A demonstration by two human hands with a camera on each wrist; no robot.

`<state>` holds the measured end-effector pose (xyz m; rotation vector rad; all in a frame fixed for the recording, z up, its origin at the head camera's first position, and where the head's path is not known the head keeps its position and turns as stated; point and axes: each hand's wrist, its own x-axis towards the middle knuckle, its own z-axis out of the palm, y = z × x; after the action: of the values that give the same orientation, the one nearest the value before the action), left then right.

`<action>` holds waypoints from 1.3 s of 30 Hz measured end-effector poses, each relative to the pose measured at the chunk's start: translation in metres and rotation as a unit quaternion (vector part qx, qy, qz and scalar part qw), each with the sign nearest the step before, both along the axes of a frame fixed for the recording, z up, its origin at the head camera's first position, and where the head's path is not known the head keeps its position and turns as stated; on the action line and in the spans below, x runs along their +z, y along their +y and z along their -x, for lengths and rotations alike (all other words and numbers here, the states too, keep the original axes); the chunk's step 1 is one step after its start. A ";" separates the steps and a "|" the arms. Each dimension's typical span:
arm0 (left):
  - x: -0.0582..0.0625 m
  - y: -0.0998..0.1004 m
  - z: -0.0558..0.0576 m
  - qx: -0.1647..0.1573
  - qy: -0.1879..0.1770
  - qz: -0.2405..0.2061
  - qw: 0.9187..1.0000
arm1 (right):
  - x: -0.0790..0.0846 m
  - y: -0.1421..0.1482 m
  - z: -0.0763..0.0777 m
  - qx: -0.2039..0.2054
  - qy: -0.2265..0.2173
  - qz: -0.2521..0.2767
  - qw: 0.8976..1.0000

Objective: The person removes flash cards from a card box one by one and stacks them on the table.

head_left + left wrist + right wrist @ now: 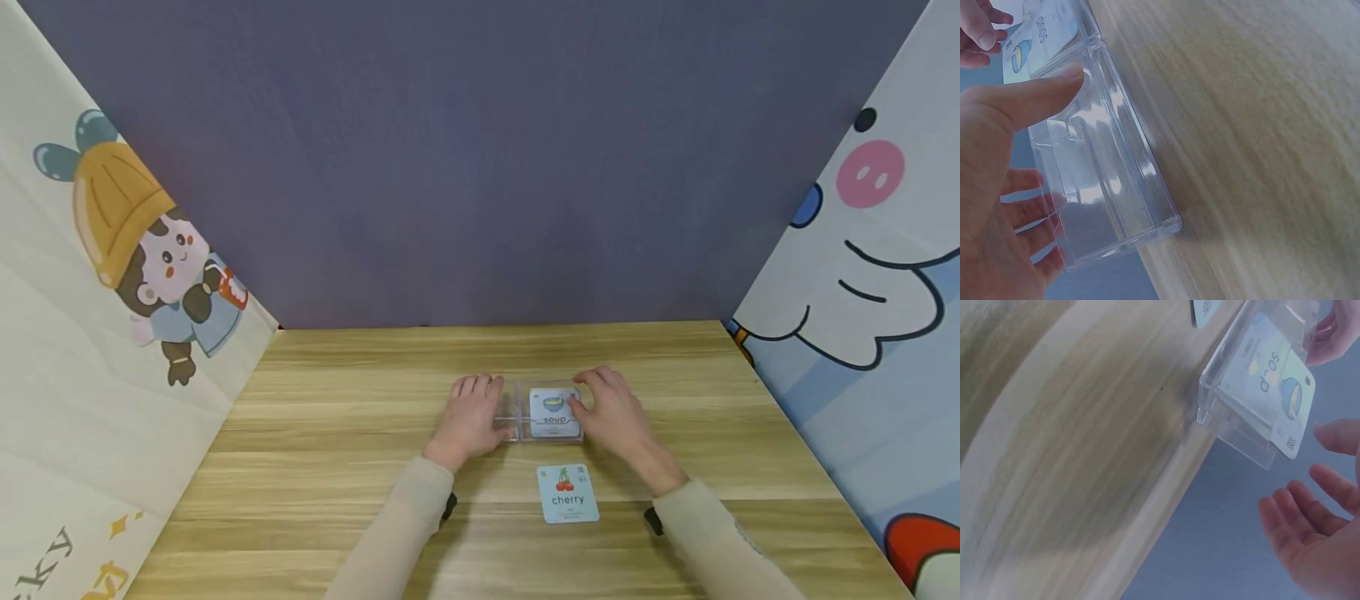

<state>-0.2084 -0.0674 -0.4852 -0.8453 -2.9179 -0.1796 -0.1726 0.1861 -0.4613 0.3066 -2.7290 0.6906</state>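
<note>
A clear plastic card box [518, 414] with two compartments lies on the wooden table. My left hand [467, 419] holds its left end, the thumb across the front side and the fingers against the back, as the left wrist view shows. That left compartment [1107, 169] has no cards in it. Cards with a "soup" card [554, 412] at the front stand in the right compartment, tilted back and rising above the front wall. Beside them is my right hand [617, 419], its fingers spread; in the right wrist view its thumb and fingers are apart from the soup card [1285, 394].
A "cherry" card [567, 494] lies face up on the table [337, 500], in front of the box and between the forearms. A dark grey panel [465, 167] rises behind the table. Cartoon-printed cloths [67, 333] hang at both sides.
</note>
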 end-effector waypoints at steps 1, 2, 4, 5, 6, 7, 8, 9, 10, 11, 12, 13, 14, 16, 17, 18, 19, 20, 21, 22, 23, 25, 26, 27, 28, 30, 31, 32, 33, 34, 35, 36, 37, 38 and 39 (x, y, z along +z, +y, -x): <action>0.000 0.000 0.000 0.000 0.000 -0.001 1.000 | -0.001 0.000 0.001 0.001 0.001 0.000 1.000; 0.000 0.000 0.000 -0.001 0.001 -0.002 1.000 | -0.002 0.000 0.001 0.000 0.002 0.000 1.000; 0.000 0.000 0.000 -0.001 0.003 -0.002 1.000 | -0.003 0.000 0.002 0.001 0.001 0.001 1.000; 0.000 0.000 0.000 -0.002 0.004 -0.002 1.000 | -0.004 0.000 0.003 0.001 -0.001 0.002 1.000; 0.000 0.000 0.000 -0.002 0.005 -0.001 1.000 | -0.005 0.000 0.003 0.001 -0.003 0.001 1.000; 0.000 0.000 0.000 -0.002 0.005 0.000 1.000 | -0.005 0.000 0.003 0.001 -0.006 0.001 1.000; 0.000 -0.001 0.000 -0.002 0.006 0.000 1.000 | -0.006 0.000 0.003 0.002 -0.009 0.000 1.000; 0.000 -0.001 0.000 -0.002 0.006 0.001 1.000 | -0.006 0.000 0.004 0.002 -0.011 0.001 1.000; -0.001 -0.001 0.000 -0.002 0.006 0.001 1.000 | -0.007 -0.001 0.004 0.003 -0.012 0.000 1.000; -0.001 -0.001 0.000 -0.003 0.006 0.001 1.000 | -0.008 -0.001 0.004 0.003 -0.012 -0.001 1.000; -0.001 -0.001 0.001 -0.002 0.005 0.002 1.000 | -0.008 -0.001 0.005 0.003 -0.011 -0.002 1.000; -0.001 -0.001 0.001 -0.002 0.005 0.001 1.000 | -0.009 -0.002 0.005 0.003 -0.010 -0.001 1.000; -0.002 -0.001 0.001 -0.001 0.005 0.001 1.000 | -0.009 -0.002 0.006 0.004 -0.007 -0.001 1.000; -0.002 -0.002 0.001 0.001 0.004 0.000 1.000 | -0.009 -0.003 0.007 0.004 -0.004 -0.001 1.000; -0.002 -0.002 0.001 0.002 0.004 -0.001 1.000 | -0.009 -0.004 0.008 0.003 -0.005 -0.001 1.000; -0.002 -0.002 0.001 0.003 0.003 -0.002 1.000 | -0.009 -0.005 0.008 0.003 -0.006 0.000 1.000; -0.001 -0.003 0.001 0.004 0.002 -0.002 1.000 | -0.009 -0.005 0.009 0.003 -0.007 0.000 1.000; -0.001 -0.003 0.001 0.004 0.000 -0.003 1.000 | -0.009 -0.006 0.009 0.003 -0.010 -0.001 1.000; -0.002 -0.003 0.001 0.004 -0.001 -0.003 1.000 | -0.009 -0.006 0.010 0.003 -0.011 -0.002 1.000; -0.002 -0.003 0.001 0.004 -0.002 -0.002 1.000 | -0.009 -0.006 0.010 0.003 -0.013 -0.003 1.000; -0.002 -0.002 0.001 0.004 -0.003 -0.001 1.000 | -0.009 -0.007 0.010 0.003 -0.014 -0.005 1.000; -0.003 -0.002 0.002 0.004 -0.003 0.001 1.000 | -0.010 -0.007 0.010 0.005 -0.014 -0.008 1.000; -0.003 -0.002 0.002 0.004 -0.003 0.001 1.000 | -0.011 -0.007 0.010 0.007 -0.013 -0.010 1.000; -0.003 -0.002 0.002 0.004 -0.002 0.001 1.000 | -0.012 -0.007 0.010 0.008 -0.010 -0.011 1.000; -0.003 -0.002 0.002 0.003 -0.002 0.000 1.000 | -0.012 -0.007 0.011 0.008 -0.009 -0.013 1.000; -0.003 -0.001 0.002 0.002 0.001 -0.001 1.000 | -0.014 -0.007 0.011 0.010 -0.005 -0.018 1.000; -0.004 -0.001 0.002 0.002 0.001 0.000 1.000 | -0.014 -0.007 0.011 0.011 -0.003 -0.021 1.000; -0.004 -0.001 0.002 0.002 0.002 -0.001 1.000 | -0.015 -0.008 0.011 0.012 -0.001 -0.024 1.000; -0.004 -0.001 0.002 0.001 0.002 0.000 1.000 | -0.015 -0.008 0.011 0.013 0.000 -0.027 1.000; -0.004 -0.001 0.002 0.001 0.003 -0.001 1.000 | -0.016 -0.008 0.011 0.013 0.001 -0.030 0.999; -0.004 -0.001 0.002 0.001 0.003 0.000 1.000 | -0.016 -0.009 0.011 0.013 0.001 -0.033 0.999; -0.004 -0.002 0.002 0.000 0.003 0.001 1.000 | -0.016 -0.009 0.011 0.014 0.002 -0.036 0.999; -0.004 -0.002 0.002 -0.001 0.005 0.001 1.000 | -0.016 -0.009 0.010 0.014 0.001 -0.038 0.999; -0.004 -0.002 0.002 -0.001 0.005 0.001 1.000 | -0.016 -0.010 0.010 0.014 0.000 -0.041 0.999; -0.004 -0.002 0.002 -0.001 0.005 0.001 1.000 | -0.015 -0.010 0.010 0.013 -0.001 -0.042 0.999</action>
<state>-0.2106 -0.0693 -0.4894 -0.8480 -2.9084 -0.1708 -0.1824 0.1758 -0.4766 0.3621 -2.7647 0.5845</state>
